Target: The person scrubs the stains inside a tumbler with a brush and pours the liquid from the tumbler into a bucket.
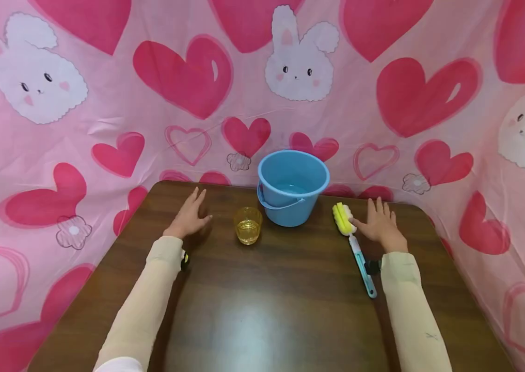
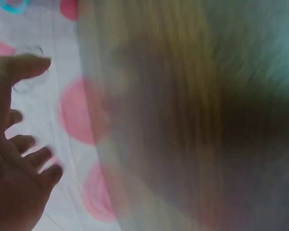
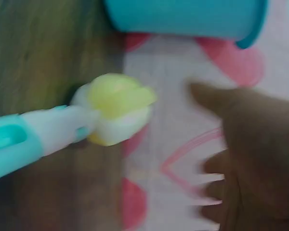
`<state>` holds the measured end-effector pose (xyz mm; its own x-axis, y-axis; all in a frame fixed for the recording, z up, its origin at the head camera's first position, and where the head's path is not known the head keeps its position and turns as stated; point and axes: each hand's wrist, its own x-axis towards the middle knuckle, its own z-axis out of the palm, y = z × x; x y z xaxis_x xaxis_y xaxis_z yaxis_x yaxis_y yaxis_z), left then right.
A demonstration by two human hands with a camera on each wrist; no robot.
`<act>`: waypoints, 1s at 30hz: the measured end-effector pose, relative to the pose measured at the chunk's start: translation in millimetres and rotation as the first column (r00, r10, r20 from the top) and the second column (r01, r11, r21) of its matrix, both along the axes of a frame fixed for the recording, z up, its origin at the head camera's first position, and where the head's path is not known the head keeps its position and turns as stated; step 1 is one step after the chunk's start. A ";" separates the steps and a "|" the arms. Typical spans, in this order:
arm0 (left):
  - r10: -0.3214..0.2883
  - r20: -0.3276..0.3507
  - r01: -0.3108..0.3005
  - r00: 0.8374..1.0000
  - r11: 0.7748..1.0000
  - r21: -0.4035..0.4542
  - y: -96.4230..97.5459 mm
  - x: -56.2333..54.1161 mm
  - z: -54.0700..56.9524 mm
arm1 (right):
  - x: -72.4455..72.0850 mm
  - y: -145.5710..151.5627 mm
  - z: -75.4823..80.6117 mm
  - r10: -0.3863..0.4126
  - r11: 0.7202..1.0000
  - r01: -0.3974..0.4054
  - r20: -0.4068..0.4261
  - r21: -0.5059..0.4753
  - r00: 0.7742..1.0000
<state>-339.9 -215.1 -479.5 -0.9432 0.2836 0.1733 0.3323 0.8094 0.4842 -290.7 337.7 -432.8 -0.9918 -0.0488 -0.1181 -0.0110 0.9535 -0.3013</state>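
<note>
My left hand (image 1: 189, 216) is held over the left part of the table, fingers spread and holding nothing. To its right stands a yellowish see-through glass (image 1: 248, 226) with some liquid in it. My right hand (image 1: 378, 226), also with spread fingers and nothing in its grasp, is beside the sponge head of a cup brush (image 1: 359, 256). This brush has a yellow and white sponge (image 3: 116, 108) and a teal and white handle (image 3: 33, 137); it lies on the table, sponge end away from me. Between the hands, a blue bucket (image 1: 292, 194) stands near the far edge.
The brown wooden table (image 1: 253, 310) reaches back to a pink cloth (image 1: 188, 93) with hearts and rabbits, which hangs behind it and at both sides. The bucket's handle (image 1: 285, 206) hangs down on its near side.
</note>
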 end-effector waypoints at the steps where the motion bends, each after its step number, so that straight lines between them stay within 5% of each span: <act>1: -0.039 0.019 0.038 0.999 0.998 0.046 3.9 2.2 0.6 | 5.6 -1.0 3.9 0.002 1.000 -0.002 0.037 0.009 0.999; 5: -0.174 0.127 0.147 0.977 0.969 0.199 21.0 13.5 -0.6 | 30.5 -5.6 13.6 -0.015 1.000 0.012 0.205 0.020 0.979; 8: -0.258 0.221 0.190 0.941 0.939 0.286 33.9 20.9 -3.0 | 44.5 -11.4 11.4 -0.036 0.999 0.030 0.282 0.026 0.959; 11: -0.324 0.291 0.214 0.900 0.911 0.353 45.8 23.6 -5.9 | 51.0 -17.3 0.2 -0.041 0.999 0.031 0.295 0.038 0.955; 14: -0.358 0.323 0.208 0.876 0.885 0.416 57.4 23.8 -6.3 | 51.8 -22.3 -14.8 -0.069 0.998 0.069 0.256 0.012 0.964; 22: -0.372 0.256 0.208 0.892 0.842 0.498 83.5 15.7 -13.1 | 52.5 -26.5 -34.2 -0.209 0.971 0.222 0.134 -0.090 0.969; 25: -0.371 0.243 0.200 0.896 0.828 0.524 87.4 13.6 -17.5 | 54.5 -22.7 -35.1 -0.257 0.954 0.258 0.029 -0.152 0.966; 30: -0.337 0.215 0.169 0.917 0.813 0.557 91.0 13.5 -23.5 | 60.9 -12.9 -27.2 -0.182 0.972 0.134 -0.256 -0.192 0.949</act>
